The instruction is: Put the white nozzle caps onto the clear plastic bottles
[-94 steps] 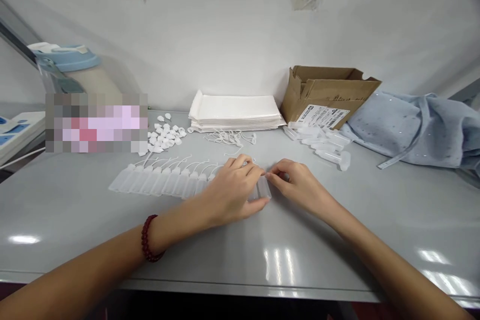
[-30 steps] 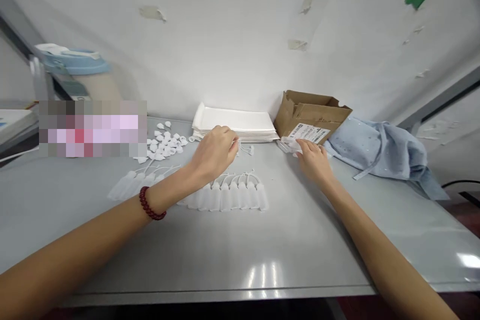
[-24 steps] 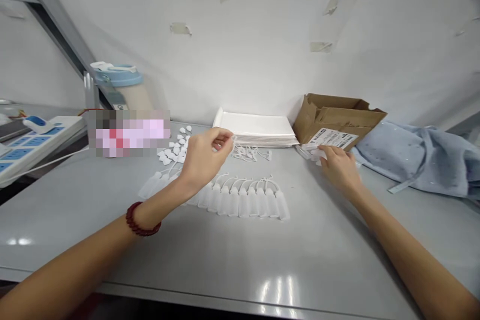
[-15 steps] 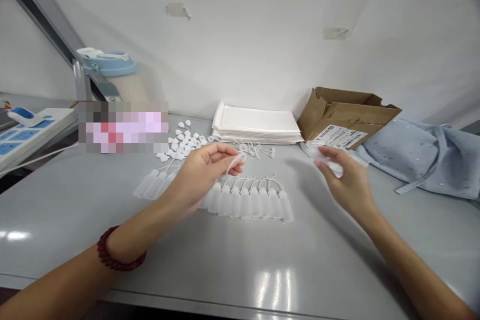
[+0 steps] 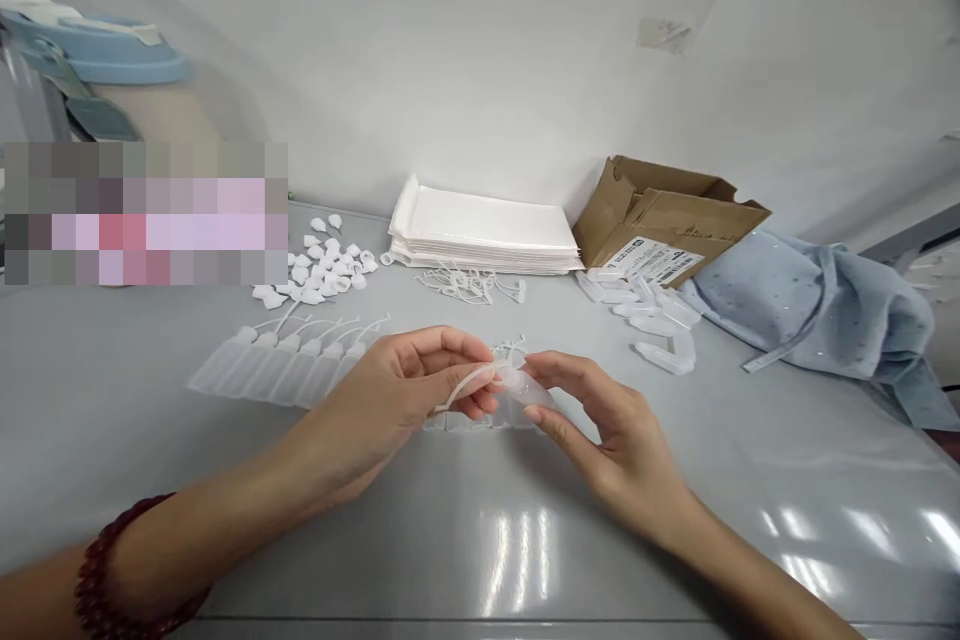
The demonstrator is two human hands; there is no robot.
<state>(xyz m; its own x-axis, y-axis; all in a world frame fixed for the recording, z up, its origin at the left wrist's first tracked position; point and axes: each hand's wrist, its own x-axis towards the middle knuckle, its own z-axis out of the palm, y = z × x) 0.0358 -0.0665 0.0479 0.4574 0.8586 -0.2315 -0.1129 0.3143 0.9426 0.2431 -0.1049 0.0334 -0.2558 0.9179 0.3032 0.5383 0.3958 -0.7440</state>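
My left hand (image 5: 397, 390) pinches a thin white plastic strap (image 5: 466, 382) that curves back over the thumb. Between the fingertips of my right hand (image 5: 622, 435) is a small translucent bottle (image 5: 536, 392), its neck end touching the strap at my left fingertips. Beneath and beside the hands lies a row of similar bottles (image 5: 251, 370) with straps at their necks, partly hidden by my left hand. Beyond them are a pile of white pointed caps (image 5: 330, 265) and a tangle of loose straps (image 5: 469, 285). Several bottles without straps (image 5: 664, 325) lie to the right.
A stack of white padded envelopes (image 5: 487, 220) rests against the wall. Right of it are an open cardboard box (image 5: 675, 220) and light blue cloth (image 5: 817, 310). At the left stands a container with a blue lid (image 5: 124, 55), beside a blurred-out patch.
My right hand has come left from beside the cardboard box, bringing a bottle to the strap in my left hand. The view has shifted, uncovering more of the bottle row and the loose bottles.
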